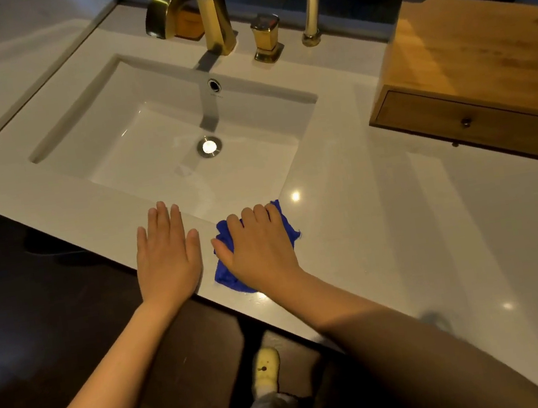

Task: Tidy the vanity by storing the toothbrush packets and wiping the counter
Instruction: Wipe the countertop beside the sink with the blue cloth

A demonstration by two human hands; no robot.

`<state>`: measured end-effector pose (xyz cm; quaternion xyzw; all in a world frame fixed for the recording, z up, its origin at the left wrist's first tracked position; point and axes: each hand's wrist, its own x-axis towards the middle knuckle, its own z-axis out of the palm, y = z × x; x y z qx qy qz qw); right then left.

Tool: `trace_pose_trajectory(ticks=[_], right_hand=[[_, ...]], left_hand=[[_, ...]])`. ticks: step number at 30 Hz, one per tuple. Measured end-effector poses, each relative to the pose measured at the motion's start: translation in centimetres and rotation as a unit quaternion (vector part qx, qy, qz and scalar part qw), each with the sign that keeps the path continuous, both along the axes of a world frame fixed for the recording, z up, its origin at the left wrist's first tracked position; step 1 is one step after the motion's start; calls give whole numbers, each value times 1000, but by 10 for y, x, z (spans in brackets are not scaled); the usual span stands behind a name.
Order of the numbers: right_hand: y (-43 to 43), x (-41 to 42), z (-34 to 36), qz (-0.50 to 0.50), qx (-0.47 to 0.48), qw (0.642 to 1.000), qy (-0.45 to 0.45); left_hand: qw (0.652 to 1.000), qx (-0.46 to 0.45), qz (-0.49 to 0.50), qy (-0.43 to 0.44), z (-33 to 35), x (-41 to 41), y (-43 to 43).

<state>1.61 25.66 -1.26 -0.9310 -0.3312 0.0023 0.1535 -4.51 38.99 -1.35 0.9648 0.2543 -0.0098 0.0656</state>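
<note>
The crumpled blue cloth [227, 272] lies on the front strip of the glossy white stone counter [401, 219], just right of the sink's near corner. It looks soft, light and limp, so it is likely best pressed flat under the palm rather than pinched. The right hand [259, 246] rests on it, fingers together and slightly curled over its far edge. The left hand [165, 253] lies flat beside it, fingers extended, holding nothing. Beyond are the smooth rectangular white basin [95, 131], a polished brass faucet [214, 21] and a closed wooden drawer box [469, 65]. No toothbrush packets are visible.
</note>
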Motion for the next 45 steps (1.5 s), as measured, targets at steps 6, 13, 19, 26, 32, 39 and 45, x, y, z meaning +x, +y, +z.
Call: trace_pose_trajectory(ticks=[6, 13, 19, 26, 32, 39, 45], right_hand=[[38, 45, 4, -16, -34, 997, 63], [0, 95, 66, -166, 217, 911, 307], [-65, 76, 93, -214, 263, 910, 239], [-111, 16, 43, -112, -48, 991, 53], [-110, -25, 27, -78, -9, 986, 147], [-12, -80, 13, -86, -42, 991, 90], [49, -27, 4, -57, -3, 997, 50]], left_hand=[[1000, -8, -2, -6, -2, -2, 1], [1000, -8, -10, -11, -5, -2, 1], [1000, -7, -16, -11, -4, -4, 0], [1000, -10, -20, -12, -5, -5, 2], [997, -44, -68, -19, 2, -6, 21], [996, -32, -89, -1, 0, -12, 41], [995, -26, -100, -5, 1, -14, 45]])
